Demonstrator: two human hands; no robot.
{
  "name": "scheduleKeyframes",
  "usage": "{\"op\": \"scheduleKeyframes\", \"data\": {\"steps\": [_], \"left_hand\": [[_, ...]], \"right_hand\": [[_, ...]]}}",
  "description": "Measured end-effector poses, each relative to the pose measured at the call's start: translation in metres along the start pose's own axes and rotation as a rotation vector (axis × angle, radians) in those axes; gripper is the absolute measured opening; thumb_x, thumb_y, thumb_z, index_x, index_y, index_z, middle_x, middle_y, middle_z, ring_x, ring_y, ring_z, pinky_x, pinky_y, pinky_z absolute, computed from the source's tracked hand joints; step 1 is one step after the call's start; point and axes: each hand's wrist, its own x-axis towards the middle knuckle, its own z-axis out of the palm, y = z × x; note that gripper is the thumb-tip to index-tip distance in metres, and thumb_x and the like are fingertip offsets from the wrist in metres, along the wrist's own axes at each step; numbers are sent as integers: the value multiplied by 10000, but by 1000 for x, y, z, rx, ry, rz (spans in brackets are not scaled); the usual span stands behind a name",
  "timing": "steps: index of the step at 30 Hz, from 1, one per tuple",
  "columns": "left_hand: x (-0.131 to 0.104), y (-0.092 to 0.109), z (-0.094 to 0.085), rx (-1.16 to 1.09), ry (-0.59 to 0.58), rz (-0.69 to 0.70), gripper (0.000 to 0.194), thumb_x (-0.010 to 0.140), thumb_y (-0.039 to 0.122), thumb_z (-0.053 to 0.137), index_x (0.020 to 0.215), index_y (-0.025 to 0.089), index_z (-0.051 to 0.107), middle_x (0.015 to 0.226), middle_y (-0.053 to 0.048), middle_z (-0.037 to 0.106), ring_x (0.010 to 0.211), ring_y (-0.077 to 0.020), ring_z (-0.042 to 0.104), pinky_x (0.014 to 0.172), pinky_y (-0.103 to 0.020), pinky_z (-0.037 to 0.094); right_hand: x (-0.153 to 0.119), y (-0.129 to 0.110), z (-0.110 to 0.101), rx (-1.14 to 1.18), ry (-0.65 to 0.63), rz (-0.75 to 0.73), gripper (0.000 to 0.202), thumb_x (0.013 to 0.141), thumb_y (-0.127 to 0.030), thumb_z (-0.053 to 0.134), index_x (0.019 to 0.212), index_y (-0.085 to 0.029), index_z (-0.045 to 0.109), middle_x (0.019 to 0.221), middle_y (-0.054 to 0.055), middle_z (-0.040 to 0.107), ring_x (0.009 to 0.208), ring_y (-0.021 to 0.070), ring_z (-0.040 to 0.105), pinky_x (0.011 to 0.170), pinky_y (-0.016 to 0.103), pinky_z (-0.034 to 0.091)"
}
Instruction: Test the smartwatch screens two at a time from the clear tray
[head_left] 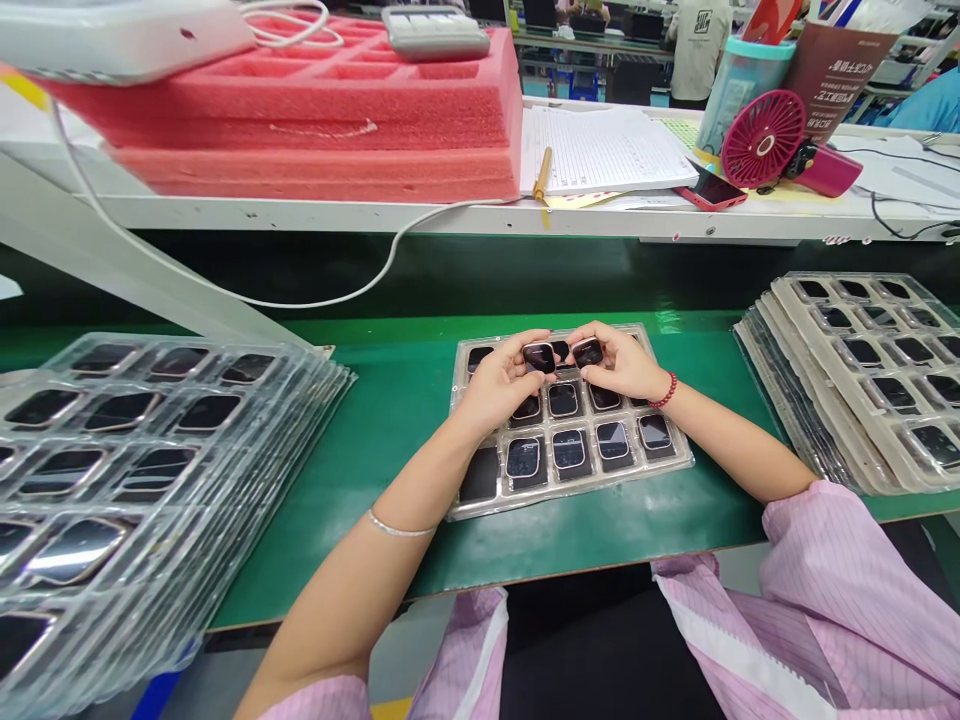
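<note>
Both hands are raised just over a clear plastic tray (pixel 592 482) of dark, square watch-like pieces on the green table. My left hand (pixel 506 378) pinches one square piece (pixel 538 358), its dark face up. A second square piece (pixel 587 352) is gripped by my right hand (pixel 621 362), close beside the first but apart from it. Under the hands, the tray's front row holds several pieces, such as one with a light rim (pixel 569 450). The front left compartment (pixel 480 474) shows no rimmed piece. My hands partly cover the back rows.
Tall stacks of filled trays stand at left (pixel 180 470) and right (pixel 862 350). Above the table, a white shelf (pixel 360 215) carries red foam (pixel 322 130), papers (pixel 600 150), a pen (pixel 543 175), a phone (pixel 712 188) and a pink fan (pixel 763 140). A white cable (pixel 322 303) droops below it.
</note>
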Motion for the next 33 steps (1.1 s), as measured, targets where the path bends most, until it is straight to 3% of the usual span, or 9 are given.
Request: {"op": "scheduleKeyframes", "data": {"steps": [3, 5, 9, 12, 15, 19, 25, 30, 33], "left_hand": [[3, 2, -1, -151, -17, -42, 830, 614, 147, 812, 1364, 192, 462, 936, -39, 700, 679, -138, 685, 526, -185, 486], [-1, 13, -3, -302, -80, -90, 761, 603, 213, 872, 1277, 184, 519, 851, -10, 684, 537, -85, 625, 446, -148, 435], [-39, 55, -5, -539, -463, -93, 657, 656, 492, 864, 1171, 164, 619, 594, 41, 595, 314, -47, 452, 314, -135, 323], [-82, 86, 3, -573, -847, -41, 749, 571, 545, 887, 1156, 137, 659, 617, -23, 649, 414, -156, 613, 400, -214, 485], [-111, 107, 11, -508, -999, -24, 704, 499, 609, 883, 972, 110, 737, 762, -117, 712, 765, -280, 751, 586, -239, 578], [-131, 122, 7, -426, -935, 32, 744, 565, 624, 842, 1075, 91, 744, 984, -162, 742, 985, -312, 737, 695, -228, 590], [-143, 122, -4, -438, -755, 189, 654, 690, 488, 837, 1217, 147, 654, 812, -69, 728, 624, -191, 723, 560, -218, 546], [-85, 110, -10, -346, -158, 106, 623, 634, 300, 903, 1179, 231, 610, 861, -14, 716, 551, -91, 609, 527, -183, 508], [-37, 80, -4, -255, -19, -34, 599, 604, 244, 898, 1119, 200, 594, 890, -28, 715, 610, -98, 632, 494, -157, 451]], "right_hand": [[0, 1, 0, 31, 3, 21, 389, 761, -212, 630, 1134, -159, 535, 1030, 87, 674, 960, 207, 681, 639, 238, 513], [0, 0, -1, 48, 19, 28, 380, 763, -227, 637, 1124, -156, 539, 1000, 83, 683, 928, 201, 684, 702, 276, 532], [-5, -3, 0, 93, 67, 79, 362, 777, -243, 660, 1114, -161, 557, 968, 84, 692, 828, 186, 674, 690, 300, 545], [-8, 0, -2, 114, 82, 165, 335, 811, -250, 676, 1124, -176, 580, 980, 86, 706, 721, 155, 647, 632, 284, 550], [-10, 4, -6, 149, 84, 226, 349, 840, -311, 704, 1153, -191, 609, 1058, 114, 718, 675, 148, 644, 583, 276, 560], [-7, -2, -11, 348, 90, 334, 423, 925, -457, 626, 1271, -214, 619, 1192, 147, 700, 800, 189, 718, 628, 282, 609], [-11, -73, -1, 710, -70, 401, 368, 925, -410, 656, 1226, -199, 654, 1253, 146, 660, 1021, 257, 724, 700, 286, 646], [-30, -154, 32, 923, -397, 332, 435, 750, -415, 848, 1025, -173, 615, 1030, 61, 640, 796, 184, 736, 540, 212, 597], [-40, -186, 42, 988, -499, 409, 554, 664, -480, 890, 966, -163, 552, 890, 25, 618, 625, 106, 661, 500, 176, 538]]}}
